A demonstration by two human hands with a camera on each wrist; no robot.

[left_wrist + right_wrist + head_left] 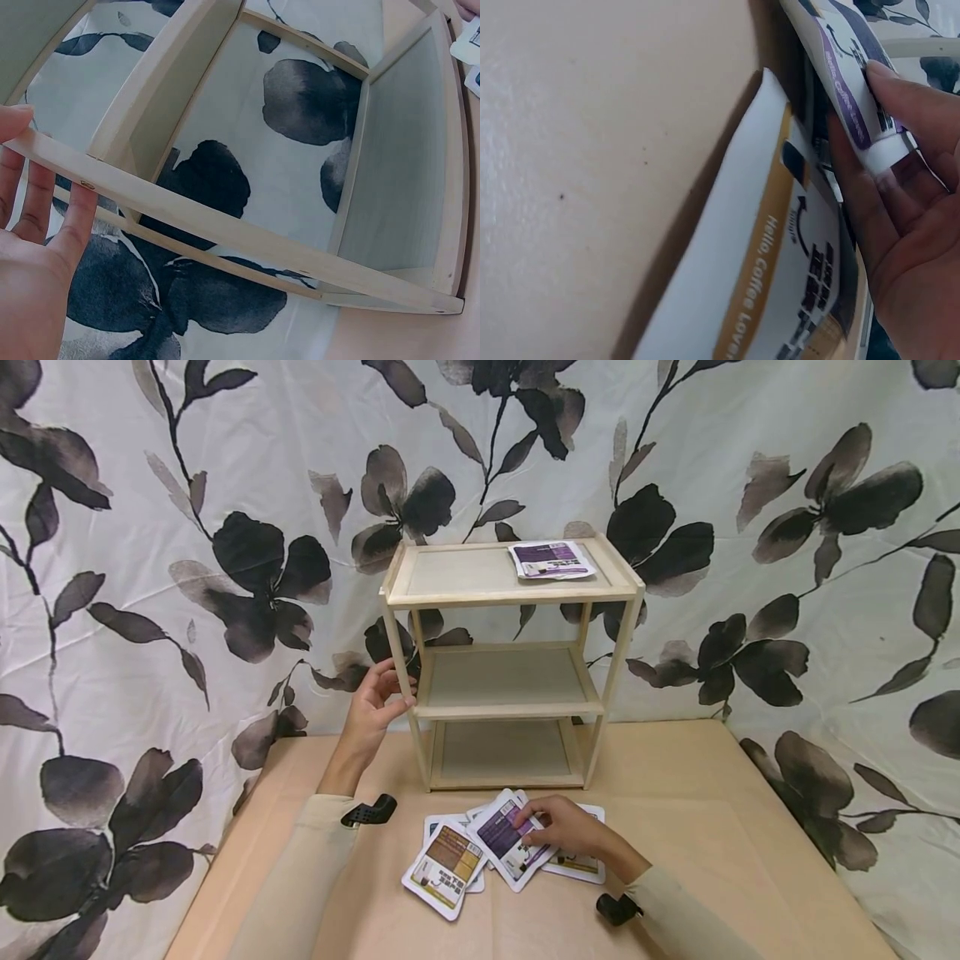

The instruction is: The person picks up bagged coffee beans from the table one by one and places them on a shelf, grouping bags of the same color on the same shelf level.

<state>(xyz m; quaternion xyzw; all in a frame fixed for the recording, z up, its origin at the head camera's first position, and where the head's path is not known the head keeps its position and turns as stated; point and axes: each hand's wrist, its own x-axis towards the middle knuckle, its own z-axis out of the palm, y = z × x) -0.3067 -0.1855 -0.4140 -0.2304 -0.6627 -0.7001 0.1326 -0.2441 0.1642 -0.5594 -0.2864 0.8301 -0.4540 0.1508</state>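
A small three-tier wooden shelf stands at the back of the table. My left hand grips its front left post at middle-shelf height; in the left wrist view the fingers lie behind the post. Several white packets lie fanned in front of the shelf. My right hand pinches the edge of a purple packet there; in the right wrist view the thumb presses on top of this purple packet, which is lifted above an orange-striped packet.
Another purple packet lies on the shelf's top tier at the right. A brown packet sits at the left of the fan. The tan table is backed by a flowered cloth close behind the shelf.
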